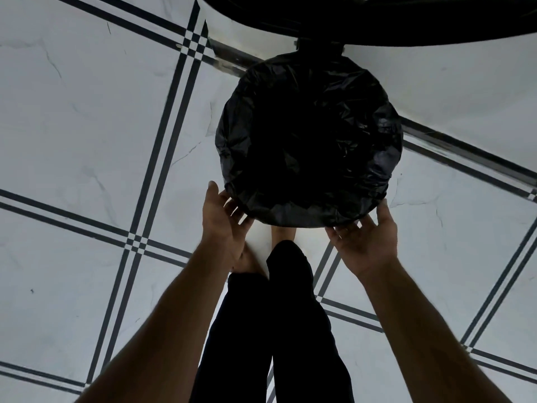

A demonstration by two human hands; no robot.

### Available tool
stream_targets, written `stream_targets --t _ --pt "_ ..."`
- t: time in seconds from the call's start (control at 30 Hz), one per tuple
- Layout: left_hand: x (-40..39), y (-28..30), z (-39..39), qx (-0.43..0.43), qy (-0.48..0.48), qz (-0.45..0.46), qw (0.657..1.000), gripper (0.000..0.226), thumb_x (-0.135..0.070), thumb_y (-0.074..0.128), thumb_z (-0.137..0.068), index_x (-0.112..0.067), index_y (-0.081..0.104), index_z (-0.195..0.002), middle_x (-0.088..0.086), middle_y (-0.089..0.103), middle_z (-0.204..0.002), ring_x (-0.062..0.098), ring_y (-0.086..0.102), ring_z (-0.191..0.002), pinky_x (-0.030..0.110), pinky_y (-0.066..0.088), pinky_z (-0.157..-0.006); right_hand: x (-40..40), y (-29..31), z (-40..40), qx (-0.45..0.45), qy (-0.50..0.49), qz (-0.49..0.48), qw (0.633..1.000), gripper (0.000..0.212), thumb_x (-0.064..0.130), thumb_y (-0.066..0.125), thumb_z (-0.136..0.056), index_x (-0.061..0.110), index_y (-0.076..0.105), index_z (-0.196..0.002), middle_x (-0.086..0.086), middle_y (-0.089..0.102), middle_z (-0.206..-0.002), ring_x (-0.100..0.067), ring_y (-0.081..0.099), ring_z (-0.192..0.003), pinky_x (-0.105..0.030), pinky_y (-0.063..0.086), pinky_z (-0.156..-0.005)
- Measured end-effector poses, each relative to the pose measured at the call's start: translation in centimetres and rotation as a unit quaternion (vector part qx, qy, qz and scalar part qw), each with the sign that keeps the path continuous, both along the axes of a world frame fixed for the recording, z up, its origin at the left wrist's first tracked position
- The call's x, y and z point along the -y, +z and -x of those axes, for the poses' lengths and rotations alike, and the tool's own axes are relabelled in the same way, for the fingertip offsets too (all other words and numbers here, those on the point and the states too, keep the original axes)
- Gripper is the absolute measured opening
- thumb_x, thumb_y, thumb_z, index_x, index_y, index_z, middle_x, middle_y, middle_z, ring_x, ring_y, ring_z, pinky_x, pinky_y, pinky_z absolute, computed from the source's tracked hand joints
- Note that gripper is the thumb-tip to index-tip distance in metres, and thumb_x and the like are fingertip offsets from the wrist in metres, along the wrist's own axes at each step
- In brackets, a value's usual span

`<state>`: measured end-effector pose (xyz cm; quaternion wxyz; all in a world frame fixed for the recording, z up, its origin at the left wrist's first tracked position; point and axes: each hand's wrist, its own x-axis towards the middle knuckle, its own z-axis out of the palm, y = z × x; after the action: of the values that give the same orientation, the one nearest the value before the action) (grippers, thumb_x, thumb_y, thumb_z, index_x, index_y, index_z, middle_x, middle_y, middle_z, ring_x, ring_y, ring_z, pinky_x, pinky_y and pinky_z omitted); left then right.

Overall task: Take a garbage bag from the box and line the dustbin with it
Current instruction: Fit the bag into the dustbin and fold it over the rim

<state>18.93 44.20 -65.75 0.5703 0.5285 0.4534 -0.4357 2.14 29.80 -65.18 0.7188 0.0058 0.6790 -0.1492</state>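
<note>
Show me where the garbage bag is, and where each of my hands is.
garbage bag (308, 146): head view, on the crinkled black plastic stretched over the dustbin.
left hand (223, 219): head view, on the open palm at the bag's near left edge.
right hand (367, 239): head view, on the open palm at the bag's near right edge.

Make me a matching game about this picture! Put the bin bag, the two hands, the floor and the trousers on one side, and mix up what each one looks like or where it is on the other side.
Things:
1. garbage bag
2. left hand and right hand
3. floor
4. trousers

Descriptions:
A. white tiles with dark double lines
B. black and crinkly, stretched over the round dustbin
C. open, fingers spread, at the near edge of the bin
D. plain dark cloth, at the bottom middle

Pairs: 1-B, 2-C, 3-A, 4-D
</note>
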Motion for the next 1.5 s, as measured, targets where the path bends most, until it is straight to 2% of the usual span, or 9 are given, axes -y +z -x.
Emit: stream_targets --t 0.17,0.43,0.73,0.87,1.03,1.1,1.3,1.4,1.5 --pt "0.2 0.1 1.1 -0.018 0.003 0.001 1.000 0.052 -0.057 0.035 -0.099 -0.013 0.061 -0.110 0.008 0.067 -0.115 0.025 0.064 -0.109 0.043 0.049 -0.099 0.0 -0.6 0.0 -0.003 -0.043 0.030 0.999 0.063 0.059 0.044 -0.094 0.008 0.061 -0.128 -0.011 0.070 -0.123 -0.026 0.065 -0.118 -0.043 0.049 -0.103" --pt "-0.2 0.2 2.6 -0.033 0.053 0.043 0.997 0.055 -0.055 0.039 -0.098 -0.013 0.060 -0.126 0.009 0.067 -0.121 0.027 0.064 -0.113 0.048 0.046 -0.104 0.1 -0.7 0.7 -0.007 -0.047 0.028 0.998 0.063 0.062 0.048 -0.091 0.011 0.066 -0.123 -0.010 0.064 -0.132 -0.025 0.062 -0.120 -0.044 0.047 -0.103" --pt "-0.4 0.2 3.3 -0.035 0.115 0.066 0.991 0.056 -0.054 0.048 -0.095 -0.003 0.063 -0.115 0.014 0.070 -0.108 0.029 0.067 -0.107 0.042 0.050 -0.103 2.7 -0.9 0.1 0.015 -0.054 0.073 0.996 0.067 0.058 0.047 -0.093 0.004 0.057 -0.131 -0.010 0.066 -0.125 -0.028 0.063 -0.121 -0.043 0.050 -0.102" --pt "0.3 0.0 3.1 -0.032 0.109 0.043 0.993 0.053 -0.053 0.043 -0.096 -0.008 0.064 -0.114 0.009 0.069 -0.111 0.026 0.066 -0.108 0.039 0.052 -0.096 4.1 -1.1 -0.2 -0.023 -0.031 0.089 0.995 0.055 0.054 0.051 -0.094 0.004 0.061 -0.114 -0.012 0.060 -0.115 -0.028 0.062 -0.121 -0.044 0.048 -0.105" --pt "1.0 -0.6 2.5 -0.013 0.023 -0.063 0.998 0.036 -0.034 0.034 -0.103 -0.012 0.062 -0.100 0.005 0.067 -0.103 0.019 0.064 -0.096 0.034 0.050 -0.087 5.8 -1.5 0.2 -0.158 0.140 0.135 0.968 0.025 0.027 0.044 -0.100 0.011 0.063 -0.104 -0.005 0.069 -0.096 -0.018 0.069 -0.085 -0.029 0.059 -0.080" --pt "0.7 -1.3 1.4 0.016 -0.018 -0.124 0.992 0.025 -0.022 0.038 -0.101 -0.010 0.061 -0.104 0.005 0.065 -0.104 0.017 0.064 -0.089 0.029 0.052 -0.079 6.7 -1.6 0.5 -0.209 0.201 0.169 0.942 0.026 0.025 0.042 -0.098 0.016 0.065 -0.107 0.001 0.072 -0.099 -0.013 0.069 -0.089 -0.028 0.058 -0.078" --pt "-1.2 -2.9 -3.0 0.089 -0.161 -0.048 0.982 0.041 -0.034 0.029 -0.105 -0.019 0.057 -0.131 0.002 0.058 -0.138 0.017 0.049 -0.132 0.038 0.032 -0.116 9.3 -1.7 0.7 -0.078 0.300 0.193 0.931 0.037 0.016 0.027 -0.107 0.023 0.061 -0.093 0.012 0.074 -0.080 -0.012 0.069 -0.082 -0.022 0.058 -0.061" --pt "-1.4 -2.8 -4.4 0.081 -0.215 -0.004 0.973 0.044 -0.038 0.025 -0.105 -0.018 0.062 -0.115 0.002 0.067 -0.116 0.018 0.055 -0.123 0.042 0.029 -0.118 9.3 -2.0 0.8 -0.050 0.276 0.166 0.945 0.028 0.025 0.034 -0.104 0.022 0.060 -0.093 0.011 0.069 -0.072 -0.008 0.064 -0.070 -0.020 0.055 -0.053" --pt "-2.1 -2.8 -4.9 0.077 -0.281 -0.048 0.956 0.040 -0.034 0.027 -0.106 -0.023 0.066 -0.101 0.000 0.070 -0.096 0.015 0.063 -0.101 0.041 0.033 -0.115 8.8 -1.8 1.5 -0.057 0.299 0.169 0.937 0.033 0.024 0.033 -0.106 0.027 0.065 -0.097 0.007 0.073 -0.088 -0.008 0.071 -0.078 -0.024 0.058 -0.060"
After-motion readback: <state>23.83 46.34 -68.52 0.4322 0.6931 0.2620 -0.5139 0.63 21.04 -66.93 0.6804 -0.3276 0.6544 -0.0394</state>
